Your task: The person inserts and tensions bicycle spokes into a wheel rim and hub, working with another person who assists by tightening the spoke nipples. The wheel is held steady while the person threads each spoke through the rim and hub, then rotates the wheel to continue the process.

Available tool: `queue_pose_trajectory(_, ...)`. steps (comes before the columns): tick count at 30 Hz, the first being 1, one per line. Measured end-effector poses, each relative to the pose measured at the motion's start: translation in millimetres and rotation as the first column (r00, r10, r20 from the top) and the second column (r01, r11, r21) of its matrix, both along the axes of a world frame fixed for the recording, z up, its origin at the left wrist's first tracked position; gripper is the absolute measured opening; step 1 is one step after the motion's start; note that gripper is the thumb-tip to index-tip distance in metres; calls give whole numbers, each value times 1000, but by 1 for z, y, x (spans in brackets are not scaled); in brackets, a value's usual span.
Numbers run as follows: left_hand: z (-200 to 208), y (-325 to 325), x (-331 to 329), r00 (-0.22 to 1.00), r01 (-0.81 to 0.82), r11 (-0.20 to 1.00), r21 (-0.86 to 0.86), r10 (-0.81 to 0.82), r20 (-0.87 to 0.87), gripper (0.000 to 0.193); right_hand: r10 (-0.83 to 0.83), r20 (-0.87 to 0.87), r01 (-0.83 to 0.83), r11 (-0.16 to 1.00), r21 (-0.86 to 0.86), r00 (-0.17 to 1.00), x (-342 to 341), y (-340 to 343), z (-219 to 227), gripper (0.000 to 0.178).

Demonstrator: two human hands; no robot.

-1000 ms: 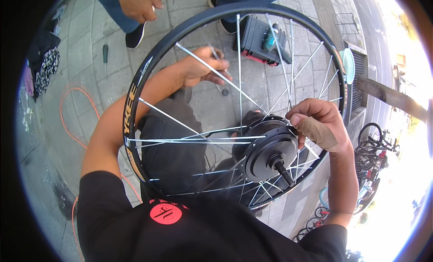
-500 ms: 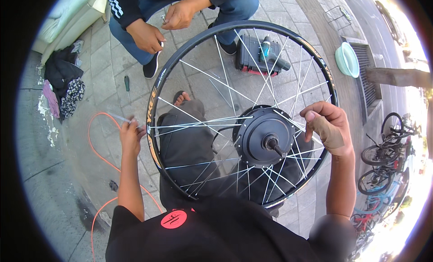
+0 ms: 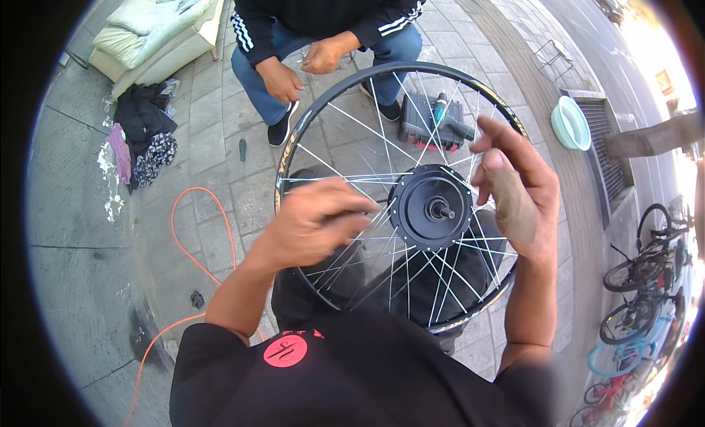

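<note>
A spoked wheel (image 3: pixel 340 108) with a black rim lies across my lap. At its centre is a black hub motor (image 3: pixel 417 207) with a short axle (image 3: pixel 443 212) pointing up. My left hand (image 3: pixel 316 220) is over the spokes left of the hub, fingers toward it; motion blurs them, and I see nothing held. My right hand (image 3: pixel 520 188) hovers over the right side of the rim. Its fingers are bent and apart from the thumb, with nothing visible between them. Several silver spokes (image 3: pixel 367 180) run from the hub to the left rim, partly behind my left hand.
Opposite sits another person, hands (image 3: pixel 323 56) close together. Beyond the wheel stands a black toolbox (image 3: pixel 415 122) with a teal power drill (image 3: pixel 440 110) on it. A green-handled screwdriver (image 3: pixel 242 149), an orange hose (image 3: pixel 176 232) and clothes (image 3: pixel 143 115) lie left; a pale basin (image 3: pixel 570 124) stands right.
My left hand has moved from outside the left rim to over the spokes near the hub. My right hand has shifted slightly up and left, its fingers spreading. The view has tilted up.
</note>
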State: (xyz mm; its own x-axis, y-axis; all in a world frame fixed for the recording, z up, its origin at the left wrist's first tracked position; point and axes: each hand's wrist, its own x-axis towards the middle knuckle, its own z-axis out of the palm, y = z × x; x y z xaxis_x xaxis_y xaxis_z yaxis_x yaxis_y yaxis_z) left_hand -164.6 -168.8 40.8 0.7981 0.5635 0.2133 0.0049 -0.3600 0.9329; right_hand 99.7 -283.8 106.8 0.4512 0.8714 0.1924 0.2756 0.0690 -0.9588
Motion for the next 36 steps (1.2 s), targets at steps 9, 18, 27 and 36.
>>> queue_pose_trajectory(9, -30, -30, 46, 905, 377, 527, -762, -385, 182, 25, 346, -358, -368, 930, 9, 867, 44, -20, -15, 35)
queue_pose_trajectory(18, -67, -26, 62, 851, 518, -113, -848, -28, 524, 60, 140, -691, -48, 987, 151, 709, 56, -24, -66, 31)
queue_pose_trajectory(27, -87, -36, 38, 877, 446, 239, -863, 78, 475, 50, 105, -663, 1, 988, 157, 741, 65, -32, -82, 35)
queue_pose_trajectory(36, -75, -62, 27, 965, 52, 843, -536, 96, 243, 23, 204, -794, -103, 979, 177, 573, 74, -69, -104, 46)
